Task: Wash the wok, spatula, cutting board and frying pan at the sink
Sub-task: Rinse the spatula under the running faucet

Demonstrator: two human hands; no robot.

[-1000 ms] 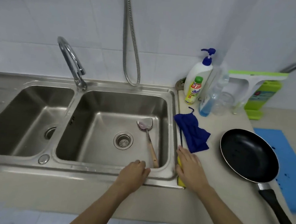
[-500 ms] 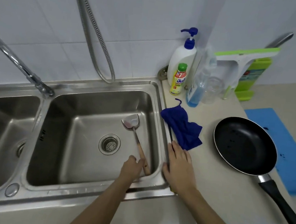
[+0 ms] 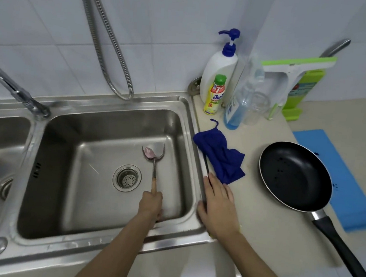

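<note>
At frame centre the spatula (image 3: pixel 154 158) is gripped by the left hand (image 3: pixel 151 204) for washing, while the right hand (image 3: pixel 218 205), fingers straight, is pressed on the table (image 3: pixel 258 230) edge, seemingly as a brace

Beige counter (image 3: pixel 264 231): frying pan (image 3: pixel 294 176), blue cloth (image 3: pixel 222 157), blue mat (image 3: pixel 339 175), bottles (image 3: pixel 219 75).

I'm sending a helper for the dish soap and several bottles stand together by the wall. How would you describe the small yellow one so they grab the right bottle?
Start at the sink and look to the back corner of the counter on its right, where bottles cluster against the wall. The small yellow bottle stands at the front left, before the tall white pump bottle. It is the shortest, the only one with a green cap.
</note>
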